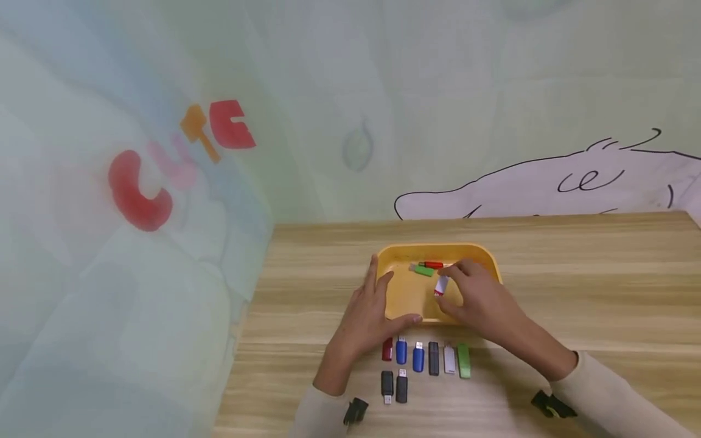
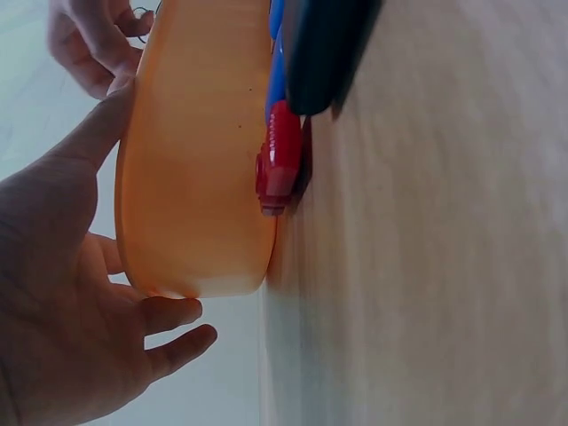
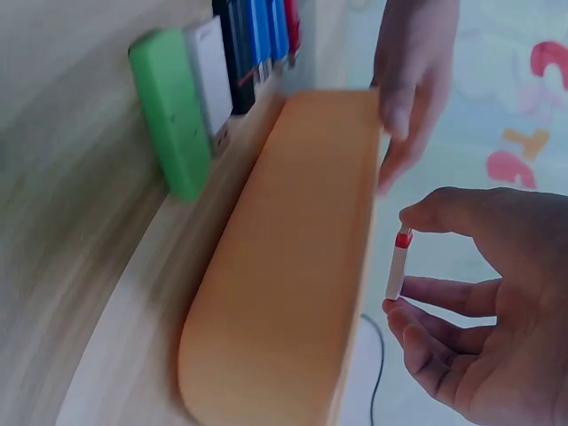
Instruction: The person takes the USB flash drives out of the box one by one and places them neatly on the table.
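Observation:
My right hand (image 1: 484, 301) pinches a white USB flash drive with a red end (image 1: 441, 285) between thumb and fingertips, above the yellow plastic tray (image 1: 438, 247). In the right wrist view the drive (image 3: 398, 268) is held upright beyond the tray rim. My left hand (image 1: 368, 313) rests on the tray's near left corner. Its thumb lies along the near rim and its fingers spread at the left side, touching the tray wall (image 2: 195, 177). Inside the tray lie a green flash drive (image 1: 424, 271) and a red one (image 1: 432, 264), partly overlapped in view by my right hand.
In front of the tray stands a row of flash drives: dark red (image 1: 387, 349), two blue (image 1: 418, 358), black (image 1: 434, 359), white (image 1: 449, 359) and green (image 1: 463, 361). Two black drives (image 1: 401, 387) lie nearer. A patterned wall cloth (image 1: 328, 121) borders the wooden table (image 1: 591, 292).

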Tool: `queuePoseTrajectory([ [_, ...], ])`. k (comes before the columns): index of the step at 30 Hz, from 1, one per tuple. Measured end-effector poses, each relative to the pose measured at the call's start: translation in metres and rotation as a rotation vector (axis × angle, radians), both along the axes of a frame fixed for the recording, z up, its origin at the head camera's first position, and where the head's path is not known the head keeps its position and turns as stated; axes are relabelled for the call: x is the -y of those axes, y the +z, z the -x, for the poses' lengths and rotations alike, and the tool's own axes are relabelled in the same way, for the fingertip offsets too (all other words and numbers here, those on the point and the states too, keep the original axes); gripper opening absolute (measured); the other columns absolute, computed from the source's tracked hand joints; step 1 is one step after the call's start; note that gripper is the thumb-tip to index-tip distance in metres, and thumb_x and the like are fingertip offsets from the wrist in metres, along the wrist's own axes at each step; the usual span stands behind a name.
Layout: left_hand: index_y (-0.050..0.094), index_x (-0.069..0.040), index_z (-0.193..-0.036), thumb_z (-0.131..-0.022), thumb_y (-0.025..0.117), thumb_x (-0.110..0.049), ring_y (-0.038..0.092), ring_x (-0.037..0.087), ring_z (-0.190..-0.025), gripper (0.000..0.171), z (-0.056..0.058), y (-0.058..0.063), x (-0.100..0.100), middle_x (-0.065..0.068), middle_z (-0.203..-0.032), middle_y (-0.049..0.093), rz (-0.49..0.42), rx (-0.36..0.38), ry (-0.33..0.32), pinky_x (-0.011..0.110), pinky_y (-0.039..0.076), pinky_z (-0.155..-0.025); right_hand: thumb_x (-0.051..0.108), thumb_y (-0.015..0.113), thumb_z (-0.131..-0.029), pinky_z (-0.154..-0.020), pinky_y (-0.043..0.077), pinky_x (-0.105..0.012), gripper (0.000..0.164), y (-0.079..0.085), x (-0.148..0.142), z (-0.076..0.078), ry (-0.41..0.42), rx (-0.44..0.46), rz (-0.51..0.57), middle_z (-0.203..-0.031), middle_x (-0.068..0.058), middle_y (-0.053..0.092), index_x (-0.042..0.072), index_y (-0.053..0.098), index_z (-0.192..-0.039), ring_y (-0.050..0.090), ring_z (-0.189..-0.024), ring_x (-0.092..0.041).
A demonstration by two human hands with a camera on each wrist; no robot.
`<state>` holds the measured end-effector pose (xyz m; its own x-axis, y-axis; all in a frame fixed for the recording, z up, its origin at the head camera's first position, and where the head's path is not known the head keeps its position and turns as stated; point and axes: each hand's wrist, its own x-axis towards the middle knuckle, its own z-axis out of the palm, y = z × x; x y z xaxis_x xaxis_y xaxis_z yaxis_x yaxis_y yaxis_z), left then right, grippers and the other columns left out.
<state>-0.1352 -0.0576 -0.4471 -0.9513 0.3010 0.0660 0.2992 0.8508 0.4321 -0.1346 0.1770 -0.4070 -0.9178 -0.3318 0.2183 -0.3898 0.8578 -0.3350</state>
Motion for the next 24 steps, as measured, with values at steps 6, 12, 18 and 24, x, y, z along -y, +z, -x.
queuePoseTrajectory([
  [6,0.031,-0.016,-0.148,-0.068,0.044,-0.087,0.035,0.024,-0.129,0.107,0.001,0.000,0.001,0.000,-0.157,-0.015,0.005,-0.012,-0.015,0.043,0.033,-0.102,0.046,0.069,-0.079,-0.086,0.049,-0.040,0.050,0.009,0.009,-0.017,0.059,-0.010,-0.001,-0.117,-0.005,0.056,0.015,0.062,-0.118,0.050,-0.107,-0.021],
  [12,0.031,-0.016,-0.148,-0.068,0.041,-0.088,0.034,0.023,-0.130,0.108,0.001,0.000,0.001,0.002,-0.158,-0.012,0.005,-0.016,-0.019,0.044,0.034,-0.102,0.051,0.068,-0.079,-0.082,0.050,-0.034,0.051,0.010,0.015,-0.034,0.103,-0.002,0.009,-0.116,0.001,0.057,0.019,0.062,-0.120,0.051,-0.106,-0.015],
  [18,0.030,-0.016,-0.149,-0.069,0.041,-0.087,0.030,0.023,-0.132,0.107,0.002,0.001,0.001,0.002,-0.158,-0.012,0.011,-0.018,-0.020,0.045,0.033,-0.103,0.052,0.068,-0.079,-0.079,0.049,-0.024,0.049,0.007,0.019,-0.049,0.161,-0.044,-0.009,-0.113,0.006,0.056,0.021,0.063,-0.117,0.048,-0.102,-0.008],
  [24,0.031,-0.015,-0.148,-0.070,0.040,-0.087,0.025,0.023,-0.136,0.107,0.003,0.002,0.002,0.005,-0.158,-0.011,0.026,-0.024,-0.035,0.045,0.031,-0.104,0.061,0.055,-0.085,-0.077,0.048,-0.021,0.054,-0.002,0.023,-0.059,0.221,-0.042,0.018,-0.112,0.008,0.054,0.020,0.062,-0.119,0.045,-0.096,-0.003],
])
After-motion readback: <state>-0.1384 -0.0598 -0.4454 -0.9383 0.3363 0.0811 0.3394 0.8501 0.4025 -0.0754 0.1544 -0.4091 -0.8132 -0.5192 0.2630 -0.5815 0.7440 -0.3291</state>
